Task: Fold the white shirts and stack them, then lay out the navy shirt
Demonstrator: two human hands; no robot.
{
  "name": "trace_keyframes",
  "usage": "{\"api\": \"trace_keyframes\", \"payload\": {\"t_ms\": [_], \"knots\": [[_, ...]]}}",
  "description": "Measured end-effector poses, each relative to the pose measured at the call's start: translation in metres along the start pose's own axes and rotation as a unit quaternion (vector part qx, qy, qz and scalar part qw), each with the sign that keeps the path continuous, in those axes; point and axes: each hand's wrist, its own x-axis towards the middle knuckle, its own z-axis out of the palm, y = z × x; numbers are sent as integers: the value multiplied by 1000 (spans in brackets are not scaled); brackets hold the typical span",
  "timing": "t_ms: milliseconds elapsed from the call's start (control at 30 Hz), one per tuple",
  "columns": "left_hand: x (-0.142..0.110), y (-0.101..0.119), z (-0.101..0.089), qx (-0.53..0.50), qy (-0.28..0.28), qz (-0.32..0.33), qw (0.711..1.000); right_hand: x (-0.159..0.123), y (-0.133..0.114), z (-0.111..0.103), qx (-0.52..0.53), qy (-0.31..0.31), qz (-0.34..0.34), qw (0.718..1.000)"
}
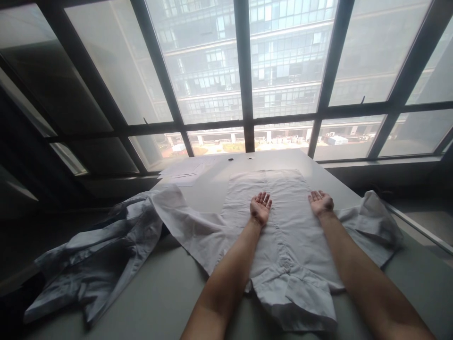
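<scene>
A white button-up shirt (297,231) lies spread on the table, its collar (307,300) toward me and its hem toward the window. Wrinkles run across the cloth, and its sleeves reach out to both sides. Over the middle of the shirt is my left hand (261,208), palm up, fingers loosely curled and holding nothing. My right hand (321,203), also palm up with nothing in it, is by the shirt's right edge. Whether either hand touches the cloth, I cannot tell.
A crumpled pile of light clothes (102,250) lies at the table's left side, against the shirt's left sleeve. Sheets of paper (182,174) rest farther back on the white table (208,198). Large dark-framed windows (244,94) stand behind it.
</scene>
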Motion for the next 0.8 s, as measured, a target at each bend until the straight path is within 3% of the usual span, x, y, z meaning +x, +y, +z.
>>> {"api": "trace_keyframes", "payload": {"t_ms": [200, 300, 367, 433, 600, 700, 800], "knots": [[2, -3, 2, 14, 4, -1, 1000, -23, 36, 21, -5, -95, 65, 993], [4, -3, 2, 20, 1, -7, 1000, -40, 66, 32, -1, -188, 170, 967], [5, -4, 2, 27, 0, -16, 999, -47, 80, 35, -8, -216, 243, 946], [6, -5, 1, 38, 5, -26, 999, -48, 86, 34, -17, -215, 279, 936], [12, 0, -1, 65, 18, -53, 996, -39, 78, 27, -21, -205, 292, 934], [18, 16, -6, 75, 22, -48, 996, -38, 76, 26, -27, -198, 285, 937], [23, 46, -16, 81, 33, -19, 996, -38, 77, 27, -29, -195, 281, 939]]}}
